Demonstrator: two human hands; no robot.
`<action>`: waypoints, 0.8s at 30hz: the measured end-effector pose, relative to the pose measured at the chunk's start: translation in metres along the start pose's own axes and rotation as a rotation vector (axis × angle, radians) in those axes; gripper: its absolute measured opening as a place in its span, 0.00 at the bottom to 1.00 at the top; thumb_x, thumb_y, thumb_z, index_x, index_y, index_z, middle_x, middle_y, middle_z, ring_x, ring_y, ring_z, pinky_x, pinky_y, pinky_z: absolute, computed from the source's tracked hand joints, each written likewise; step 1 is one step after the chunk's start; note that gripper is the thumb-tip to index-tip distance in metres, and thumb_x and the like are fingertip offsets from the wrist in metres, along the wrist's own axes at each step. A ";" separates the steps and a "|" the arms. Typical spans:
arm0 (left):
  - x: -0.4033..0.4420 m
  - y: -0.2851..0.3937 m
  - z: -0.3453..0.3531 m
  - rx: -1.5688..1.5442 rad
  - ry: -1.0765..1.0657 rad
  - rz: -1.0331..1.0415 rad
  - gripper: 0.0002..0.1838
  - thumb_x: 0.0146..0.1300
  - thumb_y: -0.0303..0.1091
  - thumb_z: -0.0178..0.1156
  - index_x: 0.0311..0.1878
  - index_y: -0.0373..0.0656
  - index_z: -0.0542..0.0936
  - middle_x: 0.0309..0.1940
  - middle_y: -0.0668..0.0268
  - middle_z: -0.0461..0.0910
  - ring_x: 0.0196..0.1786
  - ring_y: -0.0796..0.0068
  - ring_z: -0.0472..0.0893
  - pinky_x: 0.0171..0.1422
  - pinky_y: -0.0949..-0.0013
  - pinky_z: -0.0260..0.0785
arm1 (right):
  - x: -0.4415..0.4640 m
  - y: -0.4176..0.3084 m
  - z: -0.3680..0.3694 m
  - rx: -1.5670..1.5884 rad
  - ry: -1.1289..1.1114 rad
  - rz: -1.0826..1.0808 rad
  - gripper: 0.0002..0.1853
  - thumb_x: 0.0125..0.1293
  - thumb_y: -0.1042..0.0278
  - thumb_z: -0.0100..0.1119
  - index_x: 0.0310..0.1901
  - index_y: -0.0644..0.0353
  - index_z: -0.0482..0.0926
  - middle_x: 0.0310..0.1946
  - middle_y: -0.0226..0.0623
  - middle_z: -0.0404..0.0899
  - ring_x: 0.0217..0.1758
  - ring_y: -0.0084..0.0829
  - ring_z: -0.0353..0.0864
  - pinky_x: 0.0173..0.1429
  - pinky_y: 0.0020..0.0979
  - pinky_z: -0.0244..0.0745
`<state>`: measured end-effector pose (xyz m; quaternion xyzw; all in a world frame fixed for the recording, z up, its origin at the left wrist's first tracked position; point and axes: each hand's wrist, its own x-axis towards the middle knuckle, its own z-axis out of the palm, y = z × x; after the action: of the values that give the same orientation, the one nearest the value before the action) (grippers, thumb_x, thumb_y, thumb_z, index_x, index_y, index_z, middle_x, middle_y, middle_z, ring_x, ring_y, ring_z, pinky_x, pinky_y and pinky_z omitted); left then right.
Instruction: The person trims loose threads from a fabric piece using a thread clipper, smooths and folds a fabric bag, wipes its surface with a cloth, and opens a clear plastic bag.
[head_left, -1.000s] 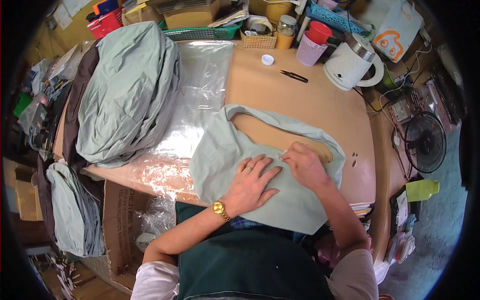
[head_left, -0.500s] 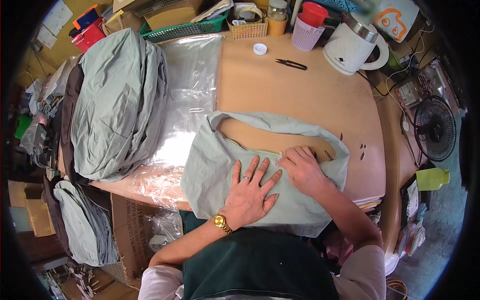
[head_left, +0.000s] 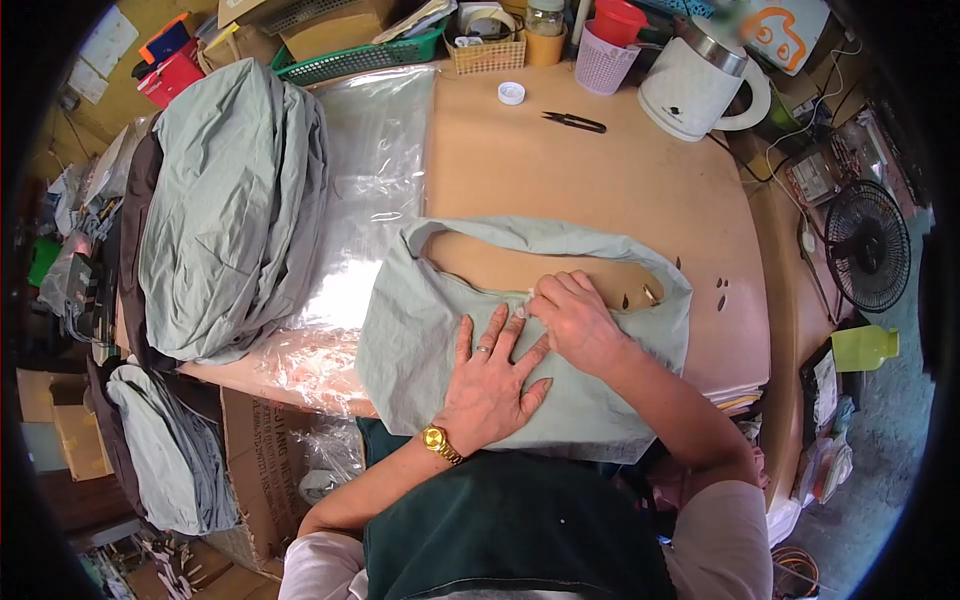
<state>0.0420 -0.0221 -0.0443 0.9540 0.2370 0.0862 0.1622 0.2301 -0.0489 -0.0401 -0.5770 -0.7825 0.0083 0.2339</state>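
Observation:
A pale grey-green fabric bag (head_left: 420,365) lies flat on the table, its wide strap loop (head_left: 545,235) turned to the far side. My left hand (head_left: 492,385) rests palm down on the bag's front with fingers spread. Beside those fingertips, my right hand (head_left: 575,315) is closed in a pinch on a small white wad (head_left: 520,308), pressed to the bag's opening edge. What the wad is made of cannot be made out. Within the strap loop, a small metallic piece (head_left: 650,295) shows near the right end.
A tall pile of similar grey-green bags (head_left: 230,210) stands at left, next to clear plastic sheets (head_left: 375,150). Thread snips (head_left: 574,122), a white cap (head_left: 511,93) and a white kettle (head_left: 690,90) are at the back. A black fan (head_left: 866,245) stands at right.
My right hand has slid left along the opening edge with the white wad, closer to my left fingertips. My left hand stays spread on the bag. The view has shifted slightly.

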 end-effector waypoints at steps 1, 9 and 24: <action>0.000 0.000 0.000 -0.006 0.015 -0.014 0.29 0.65 0.53 0.55 0.69 0.59 0.71 0.69 0.51 0.63 0.75 0.48 0.58 0.75 0.34 0.43 | -0.006 0.001 -0.001 0.000 0.002 0.001 0.06 0.51 0.75 0.59 0.32 0.60 0.77 0.34 0.37 0.71 0.43 0.38 0.74 0.52 0.37 0.66; -0.001 0.001 0.001 0.029 0.013 0.003 0.29 0.65 0.52 0.55 0.69 0.57 0.70 0.68 0.50 0.64 0.74 0.48 0.59 0.74 0.33 0.44 | 0.002 -0.005 0.010 0.007 0.055 0.060 0.12 0.46 0.81 0.60 0.36 0.62 0.81 0.34 0.38 0.73 0.42 0.40 0.75 0.49 0.38 0.66; -0.002 0.002 0.002 0.044 0.035 -0.003 0.29 0.66 0.52 0.54 0.69 0.55 0.70 0.68 0.48 0.64 0.74 0.46 0.59 0.73 0.33 0.44 | -0.020 -0.002 0.002 -0.018 0.103 0.111 0.08 0.47 0.77 0.61 0.32 0.62 0.78 0.33 0.39 0.72 0.44 0.40 0.74 0.51 0.38 0.66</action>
<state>0.0422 -0.0254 -0.0458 0.9554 0.2430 0.0972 0.1371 0.2320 -0.0671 -0.0486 -0.6211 -0.7364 -0.0156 0.2678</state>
